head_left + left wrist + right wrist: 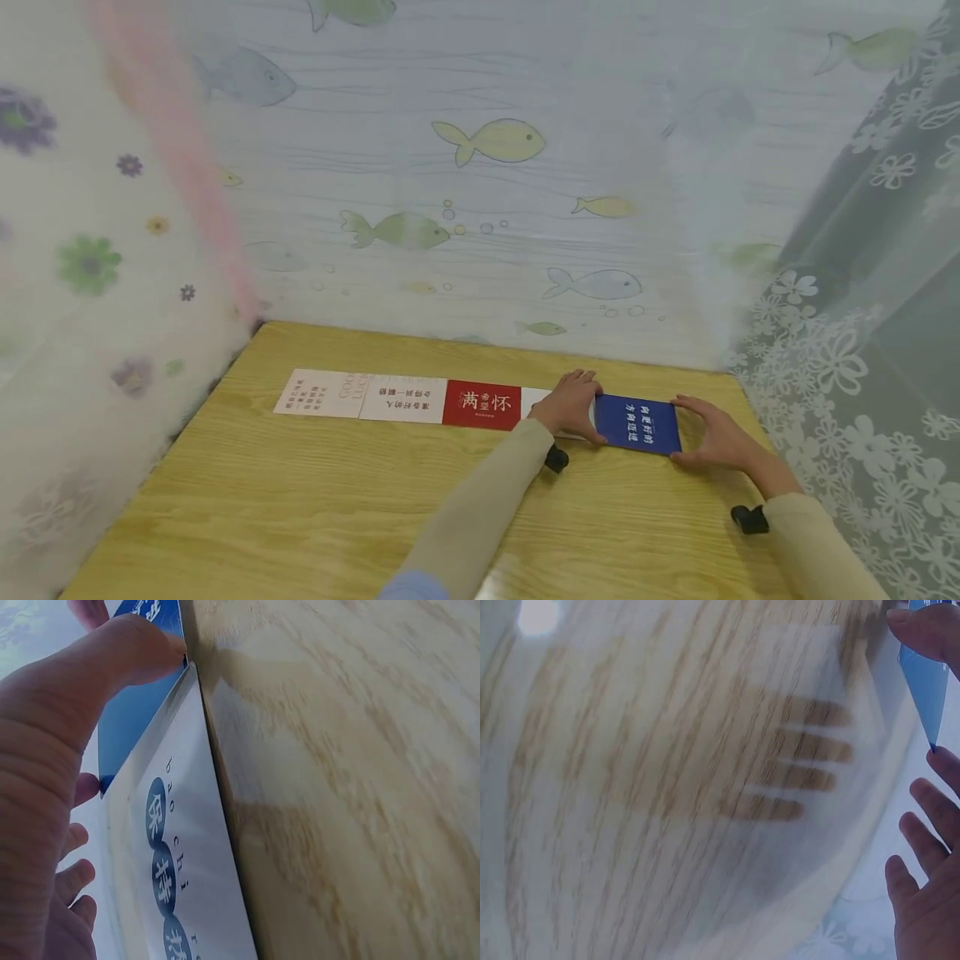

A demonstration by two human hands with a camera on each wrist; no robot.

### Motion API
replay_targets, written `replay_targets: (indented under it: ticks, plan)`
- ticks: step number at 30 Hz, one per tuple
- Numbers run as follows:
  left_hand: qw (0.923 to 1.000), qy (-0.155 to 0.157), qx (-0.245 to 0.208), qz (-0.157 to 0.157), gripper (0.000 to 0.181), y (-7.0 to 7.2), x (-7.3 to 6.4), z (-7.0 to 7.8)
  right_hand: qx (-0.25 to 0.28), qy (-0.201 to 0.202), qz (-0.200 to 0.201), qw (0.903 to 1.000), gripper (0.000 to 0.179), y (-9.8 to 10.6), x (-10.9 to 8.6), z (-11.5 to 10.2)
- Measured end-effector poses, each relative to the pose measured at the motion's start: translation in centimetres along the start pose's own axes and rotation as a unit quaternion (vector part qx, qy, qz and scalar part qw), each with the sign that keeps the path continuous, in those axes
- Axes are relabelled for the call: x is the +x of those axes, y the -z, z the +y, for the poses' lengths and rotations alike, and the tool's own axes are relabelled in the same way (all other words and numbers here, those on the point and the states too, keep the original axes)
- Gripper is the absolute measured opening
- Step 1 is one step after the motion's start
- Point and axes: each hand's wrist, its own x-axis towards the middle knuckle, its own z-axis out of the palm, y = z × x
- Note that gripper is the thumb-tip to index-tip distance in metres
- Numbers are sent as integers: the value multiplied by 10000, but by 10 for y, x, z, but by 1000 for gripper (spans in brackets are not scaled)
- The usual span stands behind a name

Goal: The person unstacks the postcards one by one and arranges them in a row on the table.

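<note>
A blue card [637,424] with white characters lies at the right end of a row of cards. My left hand [568,406] grips its left end, thumb at the near corner and a finger at the far one. At the opposite end, the thumb and index finger of my right hand [712,435] hold the two right corners, the other fingers spread in the right wrist view. Beneath the left hand is a white card [187,847] with dark oval character marks, its end meeting the blue card. A red card [481,405] adjoins it on the left.
Two pale printed cards, one with characters [405,400] and one reading "GOOD LUCK" [318,393], continue the row leftward. All lie on a glossy wood-grain table [300,492]. A fish-print curtain [480,192] hangs along its back edge, and a lace curtain [847,417] at the right.
</note>
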Motion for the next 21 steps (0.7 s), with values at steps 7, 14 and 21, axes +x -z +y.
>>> replay_targets:
  ticks: [7,14,21]
  plan:
    - [10000,38,29,-67,81,-2,5,6,-62,-153,-197,9997,95,1,1,7]
    - [9999,116,70,-15,80,-1,8,8,-8,-267,-371,9990,96,2,4,11]
    - [9998,218,12,-46,81,-2,11,10,-9,-331,-390,9987,97,4,8,11]
